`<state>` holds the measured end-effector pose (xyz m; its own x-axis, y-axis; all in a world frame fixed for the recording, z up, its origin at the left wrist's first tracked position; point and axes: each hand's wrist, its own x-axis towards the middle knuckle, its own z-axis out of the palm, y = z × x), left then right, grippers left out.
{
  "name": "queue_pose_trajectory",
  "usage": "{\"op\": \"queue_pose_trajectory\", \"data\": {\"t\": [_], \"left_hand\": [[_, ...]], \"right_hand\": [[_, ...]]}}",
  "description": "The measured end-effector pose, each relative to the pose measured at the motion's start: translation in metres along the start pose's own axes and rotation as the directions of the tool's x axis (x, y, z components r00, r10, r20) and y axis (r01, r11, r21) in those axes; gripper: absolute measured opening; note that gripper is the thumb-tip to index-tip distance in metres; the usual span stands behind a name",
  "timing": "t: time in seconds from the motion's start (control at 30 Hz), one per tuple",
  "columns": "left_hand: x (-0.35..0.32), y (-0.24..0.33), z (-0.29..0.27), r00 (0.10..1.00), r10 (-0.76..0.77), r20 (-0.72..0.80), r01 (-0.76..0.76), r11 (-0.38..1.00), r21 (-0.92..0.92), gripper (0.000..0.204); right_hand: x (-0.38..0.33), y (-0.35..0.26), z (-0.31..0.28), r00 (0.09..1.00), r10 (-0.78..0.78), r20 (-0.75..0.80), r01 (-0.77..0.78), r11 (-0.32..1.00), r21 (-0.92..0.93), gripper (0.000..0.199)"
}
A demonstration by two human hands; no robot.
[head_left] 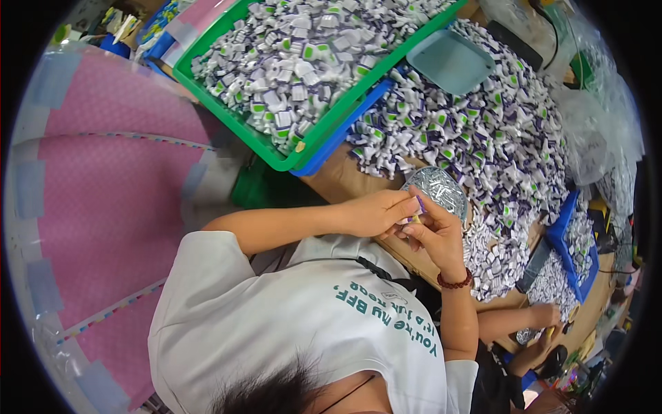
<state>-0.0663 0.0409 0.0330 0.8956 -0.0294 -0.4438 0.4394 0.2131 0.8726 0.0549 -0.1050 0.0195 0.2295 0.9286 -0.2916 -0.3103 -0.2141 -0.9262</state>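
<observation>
My left hand and my right hand meet over the table's near edge. Fingers of both are pinched around one small white-and-purple plastic piece, which shows a bit of yellow; the fingers cover most of it. Just beyond my hands is a clear tub of thin, shiny metal pins. A large heap of small white, purple and green plastic pieces spreads beyond and to the right of it. Small white parts lie beside my right hand.
A green tray full of similar pieces rests over a blue tray at the far left. A pale plastic lid lies on the heap. To the right are another person's hands and a blue bin. Pink padded sheeting is left.
</observation>
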Motion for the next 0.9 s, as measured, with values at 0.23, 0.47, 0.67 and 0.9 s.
{"op": "queue_pose_trajectory", "data": {"t": [0.23,0.47,0.67,0.9], "left_hand": [[-0.091,0.073,-0.087,0.745,0.619,-0.248,-0.126,0.496,0.859,0.02],[-0.151,0.069,-0.141,0.848,0.362,-0.388,0.306,0.263,0.915,0.019],[-0.123,0.082,-0.12,0.758,0.553,-0.346,0.165,0.35,0.922,0.016],[-0.031,0.036,-0.039,0.808,0.578,-0.113,-0.213,0.467,0.858,0.016]], "right_hand": [[-0.009,-0.001,-0.032,0.987,-0.036,-0.156,0.032,0.999,-0.029,0.04],[-0.032,0.014,-0.058,0.951,-0.016,-0.309,0.0,0.999,-0.05,0.035],[-0.041,0.025,-0.071,0.912,-0.033,-0.409,-0.006,0.996,-0.093,0.032],[-0.04,0.041,-0.066,0.894,-0.022,-0.448,-0.1,0.964,-0.248,0.025]]}}
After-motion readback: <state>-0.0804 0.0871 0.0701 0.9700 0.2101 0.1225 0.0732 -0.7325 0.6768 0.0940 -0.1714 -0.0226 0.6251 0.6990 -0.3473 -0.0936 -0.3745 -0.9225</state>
